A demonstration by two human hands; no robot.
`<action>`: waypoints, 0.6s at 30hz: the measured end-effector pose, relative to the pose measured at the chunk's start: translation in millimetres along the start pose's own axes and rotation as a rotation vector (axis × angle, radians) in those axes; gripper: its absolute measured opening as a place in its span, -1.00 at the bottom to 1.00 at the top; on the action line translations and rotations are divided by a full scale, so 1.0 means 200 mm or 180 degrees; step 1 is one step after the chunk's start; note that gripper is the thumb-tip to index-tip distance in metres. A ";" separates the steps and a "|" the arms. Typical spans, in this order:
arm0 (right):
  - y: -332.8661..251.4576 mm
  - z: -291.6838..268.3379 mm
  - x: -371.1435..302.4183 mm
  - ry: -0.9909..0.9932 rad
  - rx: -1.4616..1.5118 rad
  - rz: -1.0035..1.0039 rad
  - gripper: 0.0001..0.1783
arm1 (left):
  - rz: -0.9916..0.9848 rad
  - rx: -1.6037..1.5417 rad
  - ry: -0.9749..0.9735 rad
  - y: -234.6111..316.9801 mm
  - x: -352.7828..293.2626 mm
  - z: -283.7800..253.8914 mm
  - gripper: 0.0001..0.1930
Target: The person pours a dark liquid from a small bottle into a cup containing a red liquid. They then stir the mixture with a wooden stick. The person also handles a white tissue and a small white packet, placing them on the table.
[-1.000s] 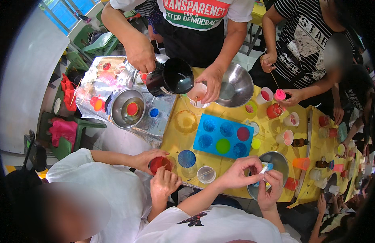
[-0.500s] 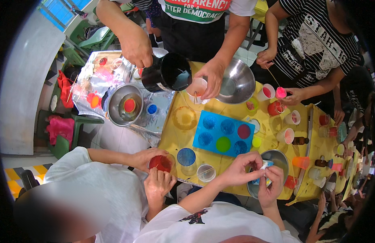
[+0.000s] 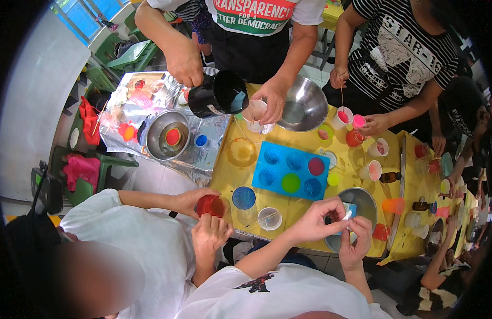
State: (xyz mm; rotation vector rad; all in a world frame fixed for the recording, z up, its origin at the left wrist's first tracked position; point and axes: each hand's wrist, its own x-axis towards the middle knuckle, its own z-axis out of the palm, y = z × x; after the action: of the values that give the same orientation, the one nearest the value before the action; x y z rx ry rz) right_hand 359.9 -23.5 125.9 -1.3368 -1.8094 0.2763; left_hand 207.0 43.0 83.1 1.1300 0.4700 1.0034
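My left hand (image 3: 321, 220) and my right hand (image 3: 357, 242) meet above a steel bowl (image 3: 371, 204) at the table's near edge. Between their fingertips is a small white piece (image 3: 347, 215), too small to name, pinched by my left hand. My right fingers are bent close against it. A light-blue and white packet (image 3: 352, 208) shows behind my fingers, partly hidden. Left of my hands lies a blue silicone mould (image 3: 286, 186) with round cavities. One cavity is filled green (image 3: 291, 182), another dark red (image 3: 316, 166).
At my left a co-worker holds a red cup (image 3: 210, 206). Across the table, a person tilts a black pitcher (image 3: 224, 95) by a white cup (image 3: 254, 114); another stirs pink stuff (image 3: 342, 116). A blue-topped cup (image 3: 244, 199) and clear cup (image 3: 270, 218) stand nearby.
My hands have barely moved and stay together around the white piece. The stirring person's stick has shifted to a white cup, and the pink cup has moved left. The view has shifted slightly.
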 end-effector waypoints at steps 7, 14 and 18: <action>-0.04 -0.09 -0.13 0.0214 -0.0205 0.0035 -0.69 | 0.0030 -0.0139 -0.0125 -0.03 -0.06 0.12 -0.89; -0.02 -0.16 -0.27 0.0332 0.0274 0.0134 -0.55 | 0.0225 -0.0161 0.0280 0.00 -0.11 0.30 -0.90; 0.02 -0.21 -0.39 0.0404 0.0289 0.0017 -0.54 | 0.0226 -0.0041 0.0277 -0.03 -0.15 0.37 -0.88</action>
State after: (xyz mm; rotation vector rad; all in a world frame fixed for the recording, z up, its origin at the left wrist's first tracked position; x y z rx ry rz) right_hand 398.0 -101.8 111.1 -1.2677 -1.6685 0.2673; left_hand 250.4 -21.1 101.2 1.1010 0.4952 1.1194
